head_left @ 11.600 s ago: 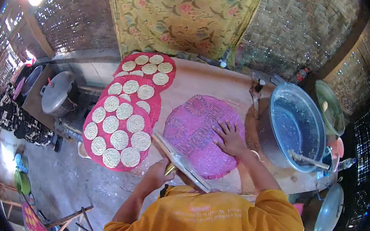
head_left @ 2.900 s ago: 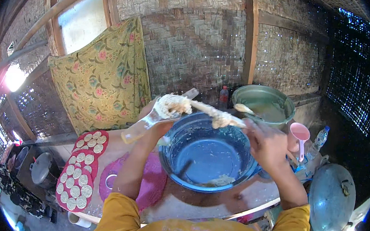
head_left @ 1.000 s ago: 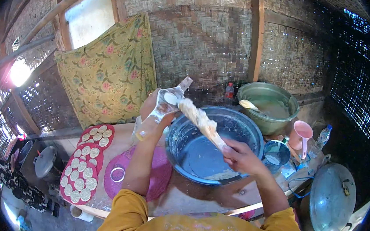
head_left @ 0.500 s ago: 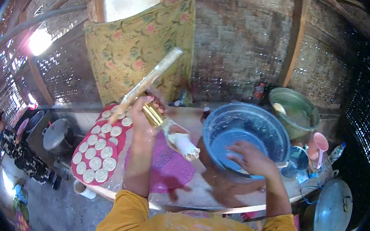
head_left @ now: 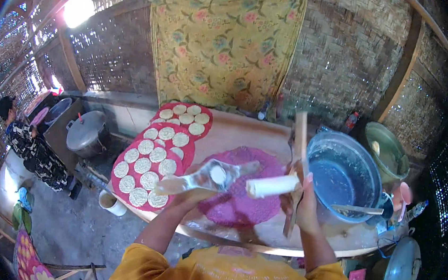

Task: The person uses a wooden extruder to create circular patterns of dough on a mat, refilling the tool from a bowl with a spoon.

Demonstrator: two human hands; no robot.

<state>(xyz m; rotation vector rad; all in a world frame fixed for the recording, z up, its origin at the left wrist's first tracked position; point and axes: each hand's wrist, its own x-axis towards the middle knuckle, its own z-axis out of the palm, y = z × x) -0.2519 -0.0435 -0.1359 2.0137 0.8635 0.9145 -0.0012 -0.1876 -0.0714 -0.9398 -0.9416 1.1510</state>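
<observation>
My left hand [head_left: 191, 195] is closed round the body of a two-handled dough press [head_left: 185, 183], a flat wooden bar with a round opening in its middle, held above a round purple woven mat [head_left: 239, 210]. In my right hand [head_left: 307, 207] is the press's plunger [head_left: 274, 186], a white cylinder on a long wooden crossbar. The crossbar stands nearly upright and the cylinder points left toward the body, apart from it. Some fingers of both hands are hidden behind the wood. Pale round dough discs [head_left: 149, 180] lie on red mats [head_left: 116, 181] left of my hands.
A large blue basin [head_left: 374, 153] stands right, with a flat stick [head_left: 357, 209] across its near rim. Beyond are a green tub [head_left: 400, 169] and pink dipper [head_left: 402, 194]. A large metal lid [head_left: 401, 273] is lower right; a lidded pot [head_left: 86, 133] and another person [head_left: 34, 147] are left.
The press is now in two separate parts, one in each hand. My right hand has moved from over the basin to the plunger. The view has shifted left.
</observation>
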